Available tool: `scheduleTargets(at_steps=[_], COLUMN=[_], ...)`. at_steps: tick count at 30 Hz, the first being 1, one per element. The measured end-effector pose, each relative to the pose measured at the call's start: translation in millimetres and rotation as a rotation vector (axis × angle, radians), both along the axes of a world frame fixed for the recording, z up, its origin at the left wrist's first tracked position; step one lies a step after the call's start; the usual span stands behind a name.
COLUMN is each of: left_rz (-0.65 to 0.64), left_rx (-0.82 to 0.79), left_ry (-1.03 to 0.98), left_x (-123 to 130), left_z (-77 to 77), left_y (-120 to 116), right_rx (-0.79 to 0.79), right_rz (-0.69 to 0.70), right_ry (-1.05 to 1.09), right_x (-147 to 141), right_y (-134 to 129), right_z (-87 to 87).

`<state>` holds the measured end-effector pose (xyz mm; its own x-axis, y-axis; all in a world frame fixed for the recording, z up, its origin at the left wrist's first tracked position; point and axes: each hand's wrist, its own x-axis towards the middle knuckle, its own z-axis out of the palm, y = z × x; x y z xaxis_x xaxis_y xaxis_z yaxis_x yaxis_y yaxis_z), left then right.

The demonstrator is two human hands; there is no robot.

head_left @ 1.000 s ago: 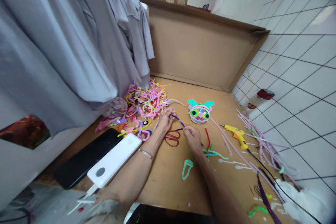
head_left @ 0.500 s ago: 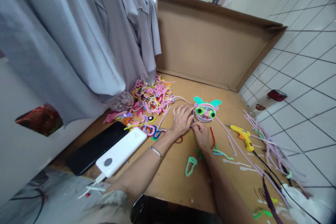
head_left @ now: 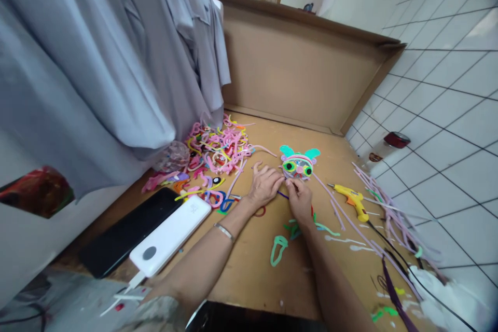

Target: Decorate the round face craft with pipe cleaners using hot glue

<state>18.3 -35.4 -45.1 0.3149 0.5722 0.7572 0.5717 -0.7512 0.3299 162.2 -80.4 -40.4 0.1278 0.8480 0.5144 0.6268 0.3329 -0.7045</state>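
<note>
Close together at the middle of the brown board, my two hands pinch a thin dark blue pipe cleaner. My left hand has its thumb and index finger together at one end, the other fingers loosely bent. My right hand is closed, fingertips pressed together beside the left ones. Just beyond my fingers sits a round face-like craft piece with green-and-black eyes, a pink nose and teal ears. Green pipe cleaner pieces lie near my right wrist.
A pile of pink and yellow pipe cleaners lies at the left, behind a white power bank and a black phone. Right: a yellow glue gun, lilac pipe cleaners. A cardboard wall stands behind.
My hands have drawn closer together at the fingertips, and the blue pipe cleaner now shows below them. The whole view has shifted slightly.
</note>
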Motion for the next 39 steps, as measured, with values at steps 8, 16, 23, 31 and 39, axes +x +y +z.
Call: scheduleTargets(at_steps=[8,16,23,31,39], left_rz=[0.01,-0.009,0.043,0.022,-0.114], left_rx=[0.058,0.084,-0.039,-0.213,-0.414], left_ry=[-0.04,-0.02,-0.153,-0.286,-0.448], left_x=[-1.4,-2.1,-1.1,0.2,3.0], left_z=[-1.9,1.6,-2.2,-3.1,2.2], left_y=[1.7,-1.8,2.9,4.4,4.2], right_rx=[0.078,0.031,0.035,0.021,0.058], right_rz=[-0.066,-0.05,-0.128,-0.144,-0.151], right_ry=[0.369,0.315,0.49,0.654,0.711], right_x=[0.3,-2.7,1.0,5.3,15.2], right_y=[4.2,0.0,3.8,6.9,9.9], right_z=[-0.1,5.8,6.5,8.0,8.1])
